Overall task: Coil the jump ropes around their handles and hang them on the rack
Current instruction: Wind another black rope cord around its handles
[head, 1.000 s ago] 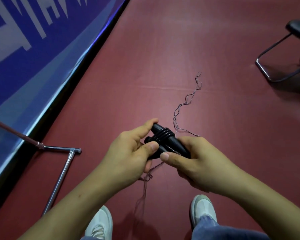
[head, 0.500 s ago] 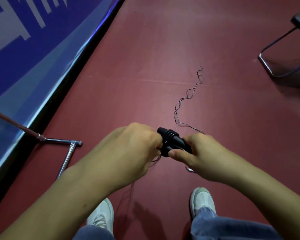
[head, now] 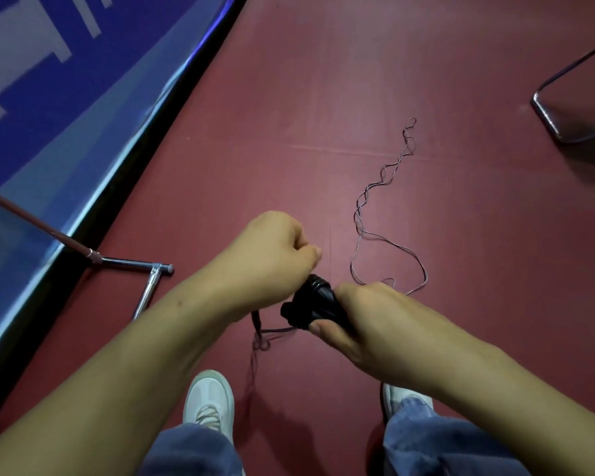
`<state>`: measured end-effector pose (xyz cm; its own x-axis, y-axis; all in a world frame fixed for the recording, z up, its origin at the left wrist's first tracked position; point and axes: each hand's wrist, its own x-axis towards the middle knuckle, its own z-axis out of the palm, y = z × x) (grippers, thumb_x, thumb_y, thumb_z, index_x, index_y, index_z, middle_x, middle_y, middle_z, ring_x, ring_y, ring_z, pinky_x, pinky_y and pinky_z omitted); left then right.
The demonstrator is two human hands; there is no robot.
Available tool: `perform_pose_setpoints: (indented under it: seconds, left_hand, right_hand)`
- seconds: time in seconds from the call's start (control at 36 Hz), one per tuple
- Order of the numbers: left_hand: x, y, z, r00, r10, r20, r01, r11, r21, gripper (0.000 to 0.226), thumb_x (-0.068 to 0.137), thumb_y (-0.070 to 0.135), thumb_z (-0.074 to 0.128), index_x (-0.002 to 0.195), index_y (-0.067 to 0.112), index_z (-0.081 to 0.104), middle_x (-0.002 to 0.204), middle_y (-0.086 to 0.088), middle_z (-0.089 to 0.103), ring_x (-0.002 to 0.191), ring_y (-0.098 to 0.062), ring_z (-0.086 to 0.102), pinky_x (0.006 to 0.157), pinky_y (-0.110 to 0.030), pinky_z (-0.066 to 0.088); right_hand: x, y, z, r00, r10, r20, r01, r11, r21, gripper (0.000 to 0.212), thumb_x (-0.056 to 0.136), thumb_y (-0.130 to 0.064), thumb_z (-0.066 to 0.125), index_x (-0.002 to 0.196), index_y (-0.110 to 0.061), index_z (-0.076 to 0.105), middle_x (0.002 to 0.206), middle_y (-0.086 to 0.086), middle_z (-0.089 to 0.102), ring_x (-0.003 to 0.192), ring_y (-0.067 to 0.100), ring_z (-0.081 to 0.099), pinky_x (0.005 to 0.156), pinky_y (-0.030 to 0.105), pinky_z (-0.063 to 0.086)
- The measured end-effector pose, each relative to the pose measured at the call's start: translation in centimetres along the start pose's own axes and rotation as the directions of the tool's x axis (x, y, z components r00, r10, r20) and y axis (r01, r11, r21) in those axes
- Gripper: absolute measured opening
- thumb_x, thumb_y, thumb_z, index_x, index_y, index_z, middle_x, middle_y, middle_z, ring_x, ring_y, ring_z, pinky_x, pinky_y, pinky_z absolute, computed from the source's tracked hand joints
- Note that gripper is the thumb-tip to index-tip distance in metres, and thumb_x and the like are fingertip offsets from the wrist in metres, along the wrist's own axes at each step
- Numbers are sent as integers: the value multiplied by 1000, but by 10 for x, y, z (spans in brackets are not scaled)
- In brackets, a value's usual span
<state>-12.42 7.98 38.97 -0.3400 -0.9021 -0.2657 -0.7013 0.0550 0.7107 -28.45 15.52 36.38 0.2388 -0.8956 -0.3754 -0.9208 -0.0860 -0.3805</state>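
Two black jump rope handles (head: 315,302) are held together in front of me, with a few turns of thin rope wound around them. My right hand (head: 364,316) grips the handles from the right. My left hand (head: 275,255) is a fist just above and left of the handles, pinching the thin rope. The loose rope (head: 380,201) trails in wavy twists across the red floor ahead, and a short loop of it (head: 260,333) hangs below the handles.
A chrome rack foot (head: 148,285) with a slanted pole stands on the floor at the left, beside a blue banner wall (head: 66,97). A black chair frame (head: 564,108) is at the far right. My two white shoes (head: 208,400) are below.
My left hand has swung up and over the handles, from beside them to above them, drawing the rope round. The loose rope on the floor has pulled closer. My right hand kept its hold.
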Motion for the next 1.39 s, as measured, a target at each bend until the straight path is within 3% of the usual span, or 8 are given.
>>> perform_pose_setpoints:
  seconds: [0.11, 0.31, 0.47, 0.89, 1.03, 1.11, 1.25, 1.39]
  left_hand:
    - [-2, -2, -5, 966, -163, 201, 226, 909, -351, 8, 80, 1, 73, 80, 7, 68, 55, -3, 53, 50, -20, 40, 53, -30, 33]
    - [-6, 0, -10, 955, 223, 193, -263, 940, 215, 8, 83, 19, 75, 86, 27, 74, 67, 6, 67, 57, -4, 59, 56, -23, 48]
    - [-5, -3, -8, 890, 354, 287, -422, 878, 225, 2, 81, 22, 80, 81, 24, 78, 71, 7, 72, 69, -5, 66, 65, -31, 54]
    - [4, -23, 3, 924, 240, 299, -12, 797, -604, 14, 87, 21, 67, 81, 9, 64, 63, -3, 57, 51, -10, 46, 48, -21, 35]
    - [1, -19, 11, 904, 212, 370, 43, 818, -573, 49, 89, -22, 41, 63, 17, 57, 54, 10, 52, 45, 0, 43, 45, -11, 35]
    - [-4, -14, 13, 943, 159, 294, 24, 846, -533, 27, 85, -23, 45, 67, -5, 52, 58, -12, 41, 55, -11, 38, 50, -12, 33]
    - [-11, -6, 31, 960, 182, 212, -2, 763, -646, 48, 105, 41, 49, 66, 13, 54, 57, -1, 32, 54, -18, 25, 52, -24, 29]
    - [-16, -3, 37, 969, 234, 84, -203, 940, -274, 31, 95, 38, 65, 79, 12, 67, 57, 7, 45, 51, -8, 39, 54, -28, 35]
  right_hand:
    - [-4, -5, -6, 1000, 9, -19, -9, 1000, -27, 51, 88, -75, 48, 76, -28, 34, 68, -6, 44, 54, 10, 41, 53, 35, 35]
    - [-1, 3, -6, 999, 49, -17, -49, 999, 7, 48, 90, -67, 48, 75, -21, 46, 65, 0, 52, 56, 21, 49, 51, 34, 37]
    - [-9, 2, -12, 994, -32, 101, 34, 999, -17, 48, 89, -66, 52, 74, -21, 47, 63, 1, 51, 52, 16, 45, 51, 34, 36]
    - [-18, 6, -33, 962, -256, -97, 274, 898, 344, 59, 75, -71, 68, 72, -15, 50, 56, -3, 39, 49, 9, 33, 46, 25, 29]
    - [-17, 15, -40, 963, -232, -135, 268, 849, 455, 58, 74, -64, 78, 75, -10, 58, 59, -8, 38, 53, 4, 34, 50, 25, 28]
    - [-16, 21, -43, 966, -200, -163, 257, 798, 545, 51, 71, -57, 79, 81, -9, 65, 63, -6, 45, 58, 8, 40, 54, 32, 34]
    - [-14, 35, -65, 974, -6, -225, 169, 683, 711, 42, 76, -41, 84, 83, -4, 66, 55, 2, 50, 45, 13, 38, 43, 23, 31]
    - [-12, 38, -59, 961, 82, -265, 111, 762, 638, 43, 82, -49, 76, 80, -7, 67, 54, -3, 50, 49, 13, 41, 51, 30, 34]
